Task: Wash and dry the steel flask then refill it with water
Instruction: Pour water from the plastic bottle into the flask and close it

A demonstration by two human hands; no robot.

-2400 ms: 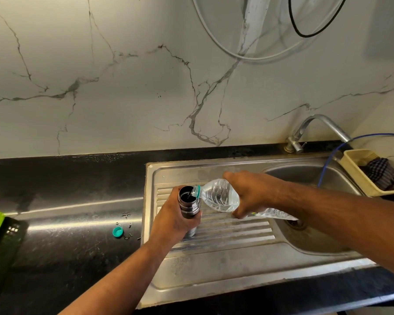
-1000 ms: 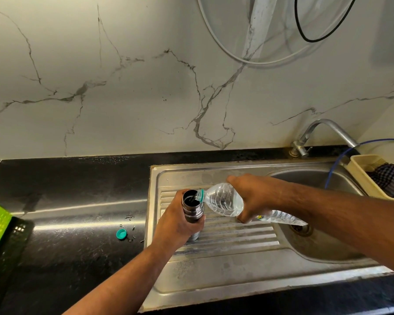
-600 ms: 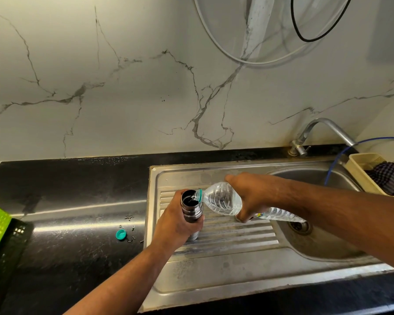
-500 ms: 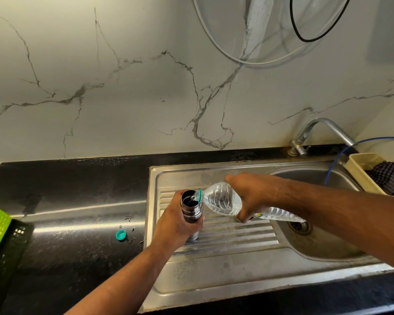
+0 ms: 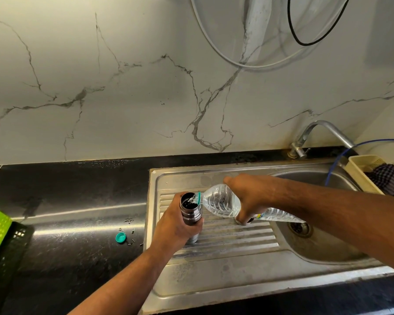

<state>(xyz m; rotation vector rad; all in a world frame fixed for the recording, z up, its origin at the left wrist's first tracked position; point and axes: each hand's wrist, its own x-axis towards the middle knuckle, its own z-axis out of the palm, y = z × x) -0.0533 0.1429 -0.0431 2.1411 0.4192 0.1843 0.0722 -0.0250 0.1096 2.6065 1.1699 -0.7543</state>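
While the flask fills: the steel flask (image 5: pixel 190 209) stands on the ribbed drainboard of the sink (image 5: pixel 225 264), left of the basin, with its lid off. Water runs into it from a plastic bottle (image 5: pixel 221 202).
Left hand (image 5: pixel 176 226): wrapped round the flask's body just under the ringed neck, with fingers and thumb clamped on the steel.
Right hand (image 5: pixel 248 196): clamped round the bottle's middle, tipping it.
Flask axis: the long axis is upright, with the open mouth pointing up and the base down on the ribs.
Bottle axis: close to level, with the neck pointing left. Its teal collar sits at the flask's rim and its base reaches out over the basin.
Flask handling: the steel wall is stiff and will not give under a firm grip. It is likely getting heavier as it fills. The smooth wall is probably slippery if damp, and the narrow base may rock on the ribs.
Where to hold: mid-body, as now, where the rings above may give the fingers a stop.
Bottle handling: the plastic looks thin and soft, so a hard squeeze would likely surge water past the narrow mouth.
Teal cap (image 5: pixel 120 237): on the black worktop (image 5: pixel 77 223), left of the sink and well apart from the flask.
Flask lid: not in view.
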